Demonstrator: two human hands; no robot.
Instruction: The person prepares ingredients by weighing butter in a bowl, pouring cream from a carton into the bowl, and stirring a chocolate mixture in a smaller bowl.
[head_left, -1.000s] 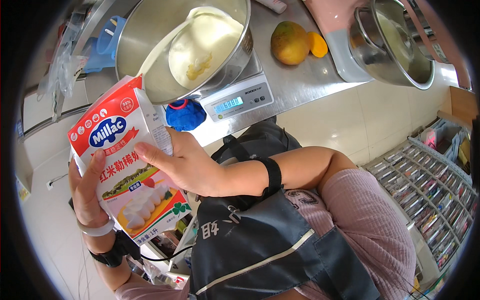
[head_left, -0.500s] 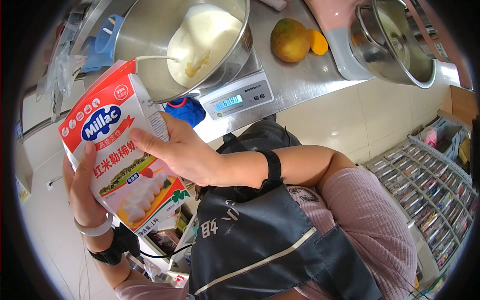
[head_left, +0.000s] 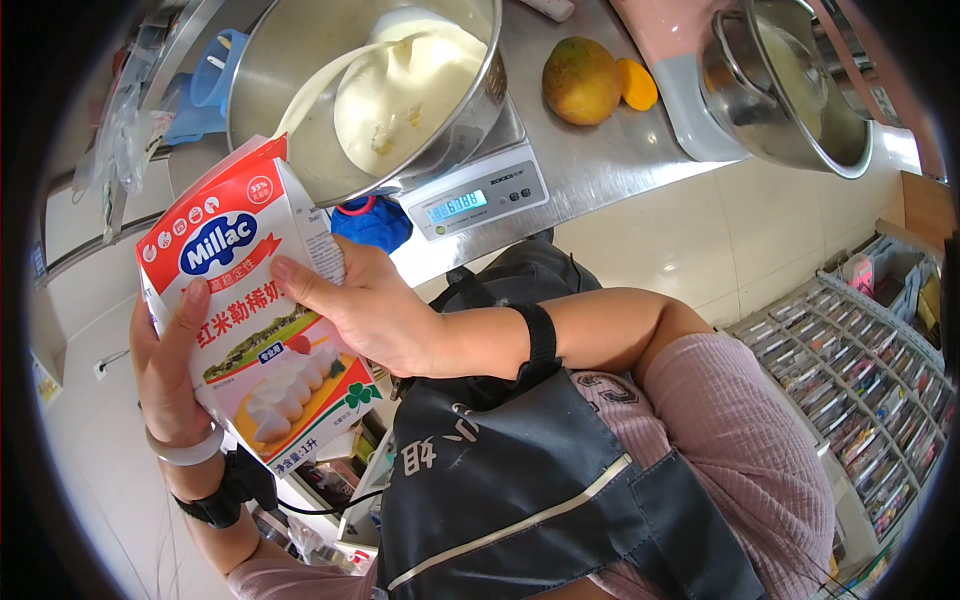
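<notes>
Between my two hands, a red and white cream carton (head_left: 255, 350) tilts with its top end toward a large steel bowl (head_left: 262, 95). My left hand (head_left: 172, 365) wraps round its left side, thumb on the front. My right hand (head_left: 365, 310) clasps the other side, its thumb also on the front. From the carton's top a broad stream of white cream (head_left: 325, 85) runs into the bowl. A pool of cream (head_left: 415, 95) lies in there, a little pale yellow stuff showing in it. Under the bowl sits a white digital scale (head_left: 475, 192) with a lit display.
On the steel table (head_left: 540, 165) a whole mango (head_left: 580, 82) lies beside a small orange-yellow piece (head_left: 637, 84). At the right stands a pink and grey stand mixer (head_left: 672, 60) with a steel mixing bowl (head_left: 745, 95). A blue cloth (head_left: 375, 225) is at the scale's left, a blue jug (head_left: 212, 85) behind.
The cream stream has grown from a thin trickle to a broad flow, and the yellow stuff is more covered. Carton and hands have shifted slightly; the display's reading has changed.
</notes>
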